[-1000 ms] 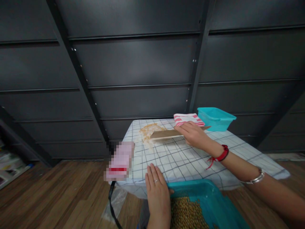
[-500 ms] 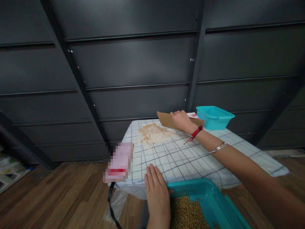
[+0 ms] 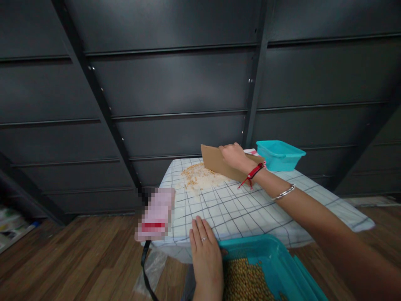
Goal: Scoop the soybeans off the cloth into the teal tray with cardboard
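Note:
My right hand [image 3: 234, 156] is closed on the top edge of a piece of brown cardboard [image 3: 214, 162], which stands tilted on edge on the checked cloth. Just left of the cardboard lies a thin spread of yellow grains and pale powder [image 3: 200, 177]. My left hand [image 3: 206, 255] rests at the near table edge, fingers stretched out and side by side; its thumb reaches the rim of a teal basin [image 3: 275, 246]. In that basin is a heap of brownish-yellow beans [image 3: 246, 278].
A turquoise container [image 3: 281, 156] stands at the table's back right, beside a partly hidden pink-and-white cloth [image 3: 252, 152]. A pixelated pink item [image 3: 156, 213] with a black strap lies at the left edge. Dark metal panels [image 3: 175, 83] rise behind the white checked cloth [image 3: 244, 213].
My right hand has shifted slightly left, and the cardboard has tipped more upright, its lower edge nearer the grains. My left hand has stayed in place.

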`<state>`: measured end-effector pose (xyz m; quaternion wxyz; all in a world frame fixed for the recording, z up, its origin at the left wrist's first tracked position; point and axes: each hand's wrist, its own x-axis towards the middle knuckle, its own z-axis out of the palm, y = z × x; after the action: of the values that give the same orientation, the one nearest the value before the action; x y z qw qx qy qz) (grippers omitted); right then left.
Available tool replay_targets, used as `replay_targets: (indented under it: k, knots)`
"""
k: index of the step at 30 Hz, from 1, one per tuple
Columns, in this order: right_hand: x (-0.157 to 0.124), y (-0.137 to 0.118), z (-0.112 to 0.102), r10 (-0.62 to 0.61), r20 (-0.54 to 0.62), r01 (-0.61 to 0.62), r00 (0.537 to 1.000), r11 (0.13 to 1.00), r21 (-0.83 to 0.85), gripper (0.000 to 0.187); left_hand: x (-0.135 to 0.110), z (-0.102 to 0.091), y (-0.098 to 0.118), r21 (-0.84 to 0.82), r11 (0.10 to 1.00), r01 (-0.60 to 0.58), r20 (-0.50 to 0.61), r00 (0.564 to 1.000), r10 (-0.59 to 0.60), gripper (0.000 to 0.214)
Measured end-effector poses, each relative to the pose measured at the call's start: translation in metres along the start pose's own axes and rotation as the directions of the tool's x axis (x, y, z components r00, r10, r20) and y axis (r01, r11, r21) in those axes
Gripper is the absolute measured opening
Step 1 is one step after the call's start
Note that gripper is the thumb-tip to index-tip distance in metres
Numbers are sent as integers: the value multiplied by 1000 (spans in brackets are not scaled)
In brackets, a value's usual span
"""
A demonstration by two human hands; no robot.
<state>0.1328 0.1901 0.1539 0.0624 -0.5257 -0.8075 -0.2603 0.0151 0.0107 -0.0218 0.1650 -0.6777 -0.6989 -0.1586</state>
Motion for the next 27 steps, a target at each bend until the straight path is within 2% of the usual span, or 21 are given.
replay_targets:
  k: [6,9,13,21,27]
  knots:
    - [-4,-3,-14,-47,-70,47,996,999,-3,23,0,-2,-1,15,1000,-14,-14,1000,14,59]
    - [1,-2,-14,-53,-117,52,992,999,-9,26,0,-2,-1,39,999,-19,-22,1000,20,60]
    - [21,-3,1,-63,-155,62,986,998,-11,27,-2,5,-1,31,1000,0,-45,999,2,61]
    - [69,-23,39,-177,-184,185,967,982,29,31,-7,21,1,-11,1000,16,-69,997,-17,62]
    - [88,-17,56,-179,-156,192,971,978,77,31,-12,37,0,-34,999,15,-79,997,-18,62]
